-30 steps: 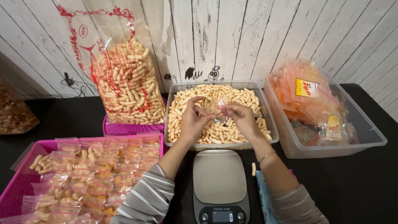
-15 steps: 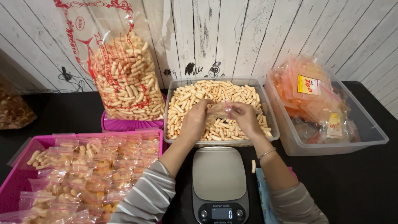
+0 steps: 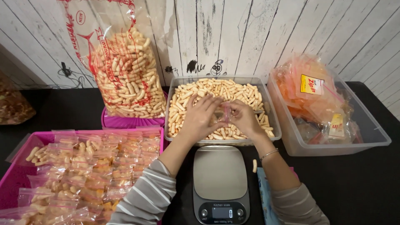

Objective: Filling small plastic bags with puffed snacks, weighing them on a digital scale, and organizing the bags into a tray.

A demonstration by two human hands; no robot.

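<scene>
A clear plastic tub [image 3: 271, 125] full of pale stick snacks [image 3: 196, 96] sits in the middle. Over it, my left hand [image 3: 200, 118] and my right hand [image 3: 241, 118] meet on a small clear zip bag [image 3: 225, 111]. My right hand pinches the bag's edge. My left hand is spread with fingers at the bag's mouth, low over the snacks. What the bag holds is hidden by my hands. A silver kitchen scale [image 3: 220, 179] with nothing on its plate stands just in front of the tub.
A pink tray [image 3: 16, 175] of filled zip bags lies at the left. A large printed bag of snacks [image 3: 125, 79] stands on a pink box behind it. A clear tub [image 3: 366, 137] of orange-tinted unfilled bags is at the right. One loose snack [image 3: 255, 166] lies beside the scale.
Both hands have dropped lower into the tub with the small bag, and my left hand's fingers have spread over its mouth.
</scene>
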